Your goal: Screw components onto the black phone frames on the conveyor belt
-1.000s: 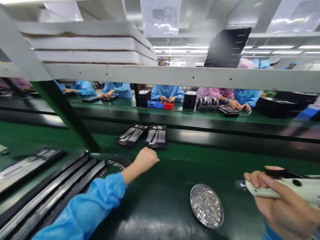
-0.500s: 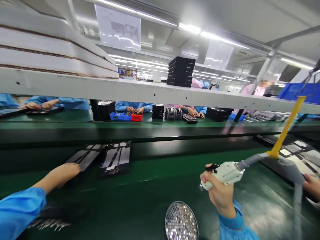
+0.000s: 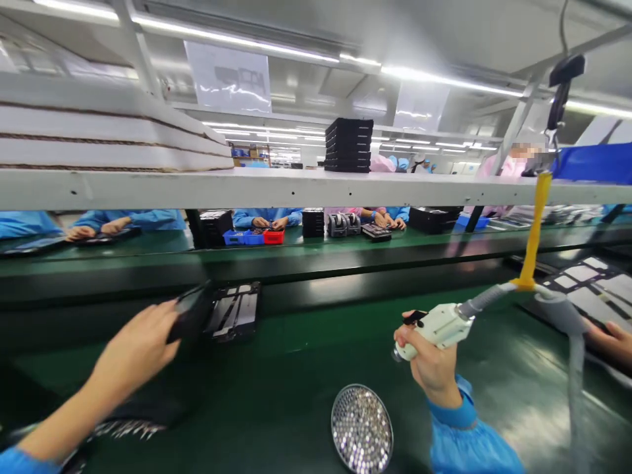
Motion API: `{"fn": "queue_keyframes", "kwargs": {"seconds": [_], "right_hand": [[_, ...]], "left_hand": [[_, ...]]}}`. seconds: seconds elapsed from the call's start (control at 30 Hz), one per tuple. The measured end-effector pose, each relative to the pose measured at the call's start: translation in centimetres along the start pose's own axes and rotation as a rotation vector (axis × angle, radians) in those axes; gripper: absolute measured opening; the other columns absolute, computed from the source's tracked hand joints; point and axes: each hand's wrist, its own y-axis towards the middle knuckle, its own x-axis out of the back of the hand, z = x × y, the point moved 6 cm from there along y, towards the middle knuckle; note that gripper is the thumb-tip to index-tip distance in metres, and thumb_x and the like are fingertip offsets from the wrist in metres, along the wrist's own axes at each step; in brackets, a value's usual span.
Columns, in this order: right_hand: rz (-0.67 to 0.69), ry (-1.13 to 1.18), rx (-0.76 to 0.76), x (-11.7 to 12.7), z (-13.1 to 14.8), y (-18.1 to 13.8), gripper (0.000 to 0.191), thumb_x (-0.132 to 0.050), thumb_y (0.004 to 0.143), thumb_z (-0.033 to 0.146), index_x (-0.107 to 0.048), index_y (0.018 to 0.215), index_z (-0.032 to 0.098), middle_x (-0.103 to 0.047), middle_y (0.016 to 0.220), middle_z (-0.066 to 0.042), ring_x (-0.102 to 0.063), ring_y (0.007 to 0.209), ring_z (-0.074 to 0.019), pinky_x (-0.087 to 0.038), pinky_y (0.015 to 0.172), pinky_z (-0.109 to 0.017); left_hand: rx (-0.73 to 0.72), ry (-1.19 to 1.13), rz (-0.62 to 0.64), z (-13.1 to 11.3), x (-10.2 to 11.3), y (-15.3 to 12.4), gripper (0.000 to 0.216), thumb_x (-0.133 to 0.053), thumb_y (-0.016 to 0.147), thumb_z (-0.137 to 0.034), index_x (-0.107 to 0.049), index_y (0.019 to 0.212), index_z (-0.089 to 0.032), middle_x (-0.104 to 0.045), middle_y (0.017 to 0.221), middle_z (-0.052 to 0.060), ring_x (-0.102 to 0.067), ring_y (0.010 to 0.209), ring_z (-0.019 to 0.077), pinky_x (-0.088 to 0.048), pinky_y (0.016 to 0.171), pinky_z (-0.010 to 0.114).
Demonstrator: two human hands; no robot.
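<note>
My left hand (image 3: 141, 339) is closed around the near edge of a dark, flat, rectangular panel (image 3: 190, 317); the gap between thumb and fingers is narrow, only the thickness of this panel. The panel is tilted and blurred, so I cannot tell whether its far end touches the counter (image 3: 286, 368), which is dark green and shiny. My right hand (image 3: 432, 365) is wrapped around one pale, whitish hand tool (image 3: 447, 326), with its fingers near the black lever (image 3: 413, 318). The metal tip of the tool points down and to the left, above the counter.

Just to the right of the held panel, one black rectangular panel with silver-grey plates (image 3: 237, 309) lies flat. Below and left of my right hand is one round metal dish (image 3: 353, 396) with many small shiny silver pieces, too many for counting. To the right of the tool there is one grey hose (image 3: 486, 301) and one yellow strap (image 3: 532, 230) around it. Farther right, one hand of another person (image 3: 612, 339) is at a large black-and-silver panel (image 3: 587, 283). Well beyond my two hands, I count two blue bins (image 3: 244, 237) and one red bin (image 3: 273, 237), side by side.
</note>
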Motion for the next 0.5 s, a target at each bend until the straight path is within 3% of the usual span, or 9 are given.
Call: {"fn": "queue_keyframes", "kwargs": {"seconds": [0.07, 0.2, 0.33, 0.43, 0.5], "right_hand": [[-0.01, 0.017, 0.0, 0.2, 0.3, -0.1, 0.029, -0.08, 0.061, 0.022, -0.064, 0.084, 0.015, -0.059, 0.052, 0.003, -0.055, 0.044, -0.0137, -0.046, 0.046, -0.026], [-0.042, 0.043, 0.015, 0.6, 1.0, -0.1, 0.027, -0.08, 0.056, 0.018, -0.064, 0.078, 0.015, -0.059, 0.053, 0.004, -0.055, 0.043, -0.0142, -0.047, 0.045, -0.028], [-0.046, 0.064, 0.028, 0.3, 1.7, -0.2, 0.024, -0.081, 0.054, 0.016, -0.063, 0.069, 0.018, -0.06, 0.056, 0.003, -0.055, 0.044, -0.0148, -0.049, 0.045, -0.03], [-0.033, 0.075, 0.037, 0.1, 2.3, -0.4, 0.023, -0.081, 0.055, 0.015, -0.061, 0.063, 0.02, -0.059, 0.059, 0.002, -0.054, 0.044, -0.0151, -0.047, 0.043, -0.033], [-0.02, 0.081, 0.015, 0.0, 2.3, -0.5, 0.023, -0.081, 0.055, 0.015, -0.061, 0.065, 0.021, -0.06, 0.061, 0.003, -0.053, 0.044, -0.0153, -0.047, 0.043, -0.033]], "left_hand": [[-0.1, 0.095, 0.022, -4.4, 1.9, -1.8, 0.039, -0.043, 0.081, -0.013, -0.064, 0.114, -0.013, -0.07, 0.122, 0.013, -0.066, 0.115, 0.032, -0.056, 0.099, 0.05], [-0.345, 0.146, 0.012, -18.3, 7.0, -6.3, 0.044, -0.044, 0.081, -0.001, -0.064, 0.12, -0.003, -0.07, 0.121, 0.021, -0.066, 0.118, 0.0293, -0.044, 0.114, 0.043], [-0.262, -0.019, 0.094, -29.0, 8.6, -10.3, 0.036, -0.045, 0.082, -0.004, -0.067, 0.11, -0.003, -0.074, 0.108, 0.019, -0.069, 0.109, 0.0279, -0.041, 0.114, 0.045], [-0.305, -0.118, 0.206, -32.1, 7.5, -12.5, 0.029, -0.057, 0.087, -0.023, -0.067, 0.107, -0.006, -0.075, 0.106, 0.018, -0.07, 0.105, 0.0291, -0.05, 0.105, 0.043], [-0.254, -0.281, 0.32, -30.3, 6.0, -12.5, 0.035, -0.063, 0.087, -0.04, -0.067, 0.107, -0.012, -0.074, 0.111, 0.016, -0.068, 0.11, 0.0272, -0.053, 0.103, 0.041]]}}
